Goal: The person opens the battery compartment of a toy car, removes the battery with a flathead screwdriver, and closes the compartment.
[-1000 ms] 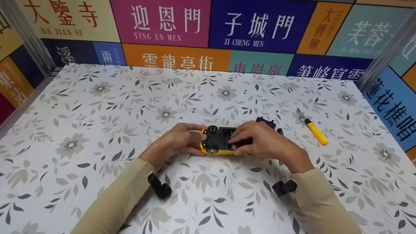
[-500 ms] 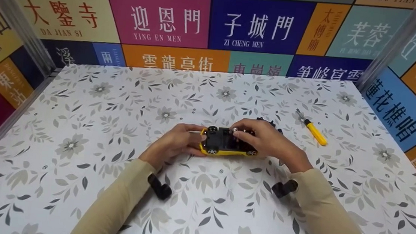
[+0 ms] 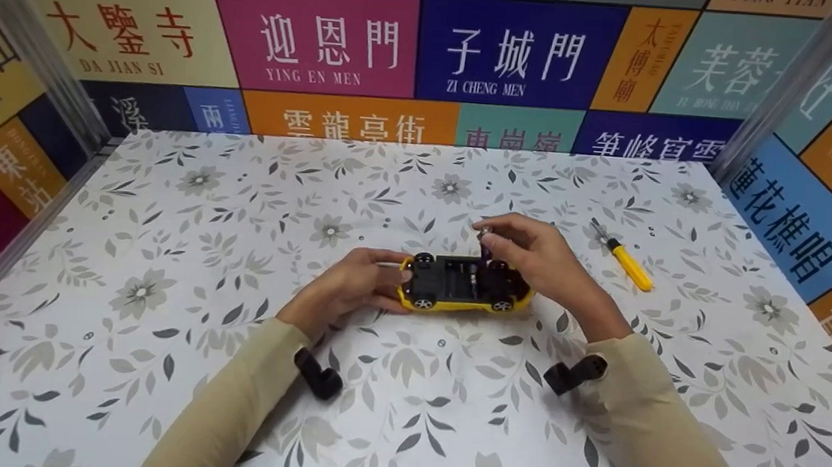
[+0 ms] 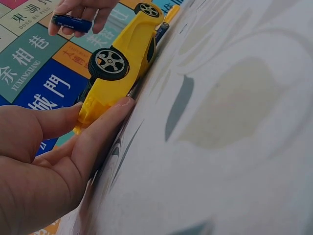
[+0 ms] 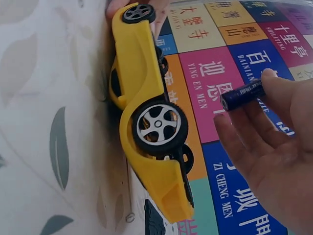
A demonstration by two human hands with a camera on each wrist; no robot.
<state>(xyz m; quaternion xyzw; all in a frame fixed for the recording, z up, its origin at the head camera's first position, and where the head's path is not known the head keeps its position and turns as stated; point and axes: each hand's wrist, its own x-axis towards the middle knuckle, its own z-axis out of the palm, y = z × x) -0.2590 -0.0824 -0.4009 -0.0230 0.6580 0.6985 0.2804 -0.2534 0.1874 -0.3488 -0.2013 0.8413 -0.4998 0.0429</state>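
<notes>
Left hand [image 3: 355, 279] — grips upturned yellow car [image 3: 443, 287] | right hand [image 3: 538, 253] — pinches battery [image 3: 486, 252]

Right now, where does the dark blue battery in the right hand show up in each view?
Head: battery right of centre, near mid-height, its lower end over the car's far edge.
Left wrist: battery near the upper-left corner.
Right wrist: battery right of centre, a little above the middle.
Shared landmark: the yellow toy car, in all three.
</notes>
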